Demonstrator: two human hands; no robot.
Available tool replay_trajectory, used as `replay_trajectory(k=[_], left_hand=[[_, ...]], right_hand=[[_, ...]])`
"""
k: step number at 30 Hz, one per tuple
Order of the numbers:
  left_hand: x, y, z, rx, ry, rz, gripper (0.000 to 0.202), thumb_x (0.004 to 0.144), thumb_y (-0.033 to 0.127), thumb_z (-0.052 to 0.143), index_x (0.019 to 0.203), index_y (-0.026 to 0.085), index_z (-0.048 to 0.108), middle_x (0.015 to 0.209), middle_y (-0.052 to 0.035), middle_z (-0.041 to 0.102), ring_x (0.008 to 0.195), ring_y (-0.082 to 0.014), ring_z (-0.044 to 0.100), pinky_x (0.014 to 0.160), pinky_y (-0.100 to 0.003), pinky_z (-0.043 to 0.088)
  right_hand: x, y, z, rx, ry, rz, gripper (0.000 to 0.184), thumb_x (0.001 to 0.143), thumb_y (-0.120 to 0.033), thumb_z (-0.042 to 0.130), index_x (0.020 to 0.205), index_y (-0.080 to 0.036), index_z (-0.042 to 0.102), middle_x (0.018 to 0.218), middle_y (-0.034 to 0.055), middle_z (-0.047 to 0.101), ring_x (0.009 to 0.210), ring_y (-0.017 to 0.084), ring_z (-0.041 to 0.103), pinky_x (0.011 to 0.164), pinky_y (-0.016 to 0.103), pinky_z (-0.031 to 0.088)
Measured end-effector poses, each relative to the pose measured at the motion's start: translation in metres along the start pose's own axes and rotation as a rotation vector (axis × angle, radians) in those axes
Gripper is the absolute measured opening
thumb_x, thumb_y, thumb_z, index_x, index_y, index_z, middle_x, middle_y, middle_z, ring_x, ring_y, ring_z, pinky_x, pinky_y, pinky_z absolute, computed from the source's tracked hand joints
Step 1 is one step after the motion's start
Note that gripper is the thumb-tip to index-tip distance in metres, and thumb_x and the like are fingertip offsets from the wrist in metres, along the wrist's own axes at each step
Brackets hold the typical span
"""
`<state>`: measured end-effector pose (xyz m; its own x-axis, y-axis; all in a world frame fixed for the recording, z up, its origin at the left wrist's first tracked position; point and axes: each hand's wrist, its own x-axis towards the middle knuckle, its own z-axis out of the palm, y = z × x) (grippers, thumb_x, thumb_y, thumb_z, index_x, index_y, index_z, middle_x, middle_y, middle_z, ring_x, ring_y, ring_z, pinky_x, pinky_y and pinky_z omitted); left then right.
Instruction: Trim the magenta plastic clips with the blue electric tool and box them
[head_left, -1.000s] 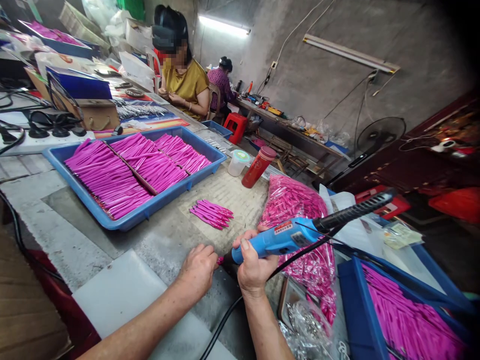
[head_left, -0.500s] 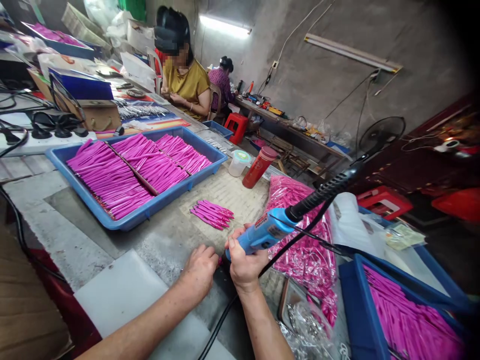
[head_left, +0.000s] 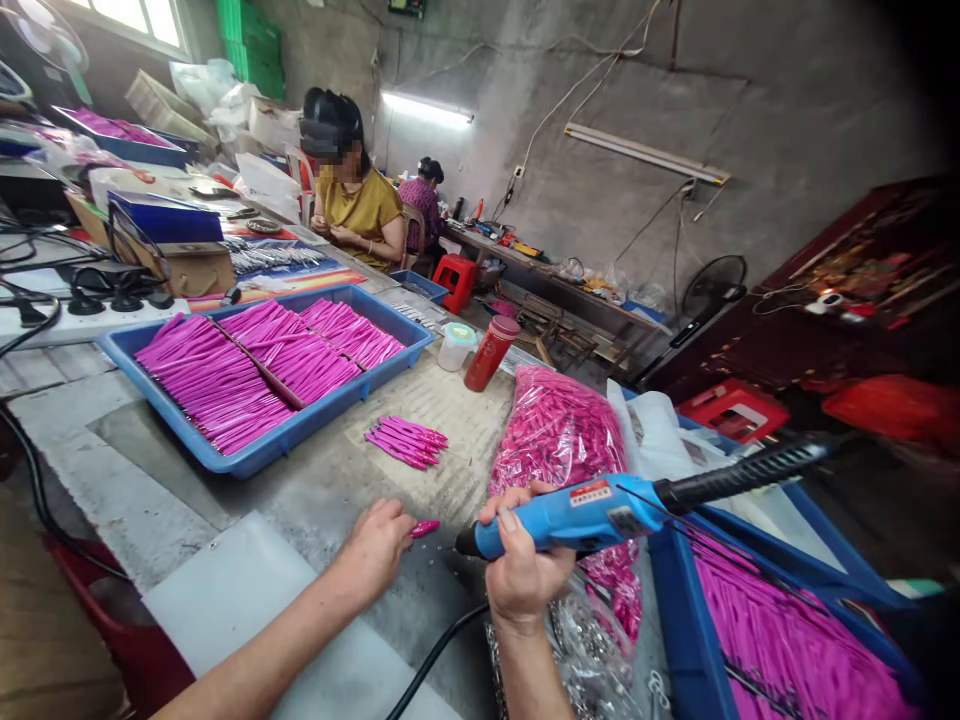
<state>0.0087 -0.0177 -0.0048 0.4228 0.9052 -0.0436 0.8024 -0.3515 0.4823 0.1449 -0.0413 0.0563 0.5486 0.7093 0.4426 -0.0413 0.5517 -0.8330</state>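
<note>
My left hand is closed around a slim pink plastic piece, whose glossy pointed end sticks out past the fingers. The rest of that piece is hidden by the hand. In my right hand is a blue electric screwdriver, lying nearly level. Its black nose points left toward the pink piece, with a small gap between them. Just beyond my hands, a small row of similar pink pieces lies on the worn tabletop.
A blue tray of pink pieces stands at left. A clear bag of pink parts and a second blue bin are at right. A red bottle and lidded tub stand behind. A person sits across.
The electric screwdriver has swung from steeply tilted to nearly level, and its nose has drawn away from the left hand. The pink piece's pointed end now shows clearly. The view has shifted slightly.
</note>
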Motion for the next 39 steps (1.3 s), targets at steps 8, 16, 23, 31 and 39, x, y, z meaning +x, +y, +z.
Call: replay_trajectory(k=[8, 16, 23, 31, 39], left_hand=[[-0.011, 0.005, -0.001, 0.056, -0.009, 0.110, 0.023, 0.086, 0.017, 0.039, 0.075, 0.016, 0.059, 0.082, -0.0050, 0.055, 0.078, -0.0167, 0.049, 0.068, -0.027, 0.034], [-0.011, 0.008, 0.002, 0.077, -0.043, 0.117, 0.024, 0.087, 0.018, 0.039, 0.075, 0.016, 0.060, 0.083, -0.0051, 0.057, 0.080, -0.0179, 0.048, 0.069, -0.029, 0.033], [-0.010, 0.014, -0.006, 0.088, -0.094, 0.071, 0.025, 0.088, 0.018, 0.038, 0.078, 0.017, 0.061, 0.086, -0.0053, 0.057, 0.084, -0.0182, 0.049, 0.071, -0.030, 0.036], [-0.011, 0.015, -0.005, 0.133, -0.130, 0.068, 0.028, 0.088, 0.017, 0.034, 0.080, 0.016, 0.061, 0.089, -0.0062, 0.057, 0.087, -0.0214, 0.049, 0.073, -0.034, 0.037], [-0.008, 0.002, 0.001, -0.039, 0.029, 0.128, 0.023, 0.086, 0.017, 0.041, 0.070, 0.014, 0.059, 0.077, -0.0059, 0.055, 0.078, -0.0165, 0.050, 0.070, -0.028, 0.039]], right_hand=[[-0.005, 0.001, -0.014, -0.005, 0.086, 0.028, 0.035, 0.070, -0.026, 0.062, 0.096, -0.016, 0.040, 0.067, -0.0027, 0.049, 0.050, 0.012, 0.053, 0.053, 0.027, 0.044], [-0.006, -0.001, -0.018, -0.008, 0.077, 0.037, 0.037, 0.070, -0.027, 0.061, 0.097, -0.015, 0.039, 0.065, -0.0033, 0.048, 0.050, 0.011, 0.052, 0.053, 0.026, 0.043], [-0.007, 0.004, -0.019, -0.020, 0.096, 0.055, 0.039, 0.070, -0.029, 0.061, 0.098, -0.015, 0.038, 0.065, -0.0032, 0.049, 0.050, 0.012, 0.053, 0.054, 0.027, 0.043], [-0.010, 0.007, -0.018, -0.018, 0.097, 0.056, 0.038, 0.070, -0.029, 0.062, 0.097, -0.015, 0.038, 0.066, -0.0031, 0.049, 0.050, 0.012, 0.052, 0.054, 0.027, 0.044], [-0.010, 0.004, -0.021, 0.004, 0.110, 0.070, 0.040, 0.069, -0.027, 0.061, 0.099, -0.014, 0.038, 0.066, -0.0028, 0.049, 0.051, 0.012, 0.053, 0.054, 0.026, 0.043]])
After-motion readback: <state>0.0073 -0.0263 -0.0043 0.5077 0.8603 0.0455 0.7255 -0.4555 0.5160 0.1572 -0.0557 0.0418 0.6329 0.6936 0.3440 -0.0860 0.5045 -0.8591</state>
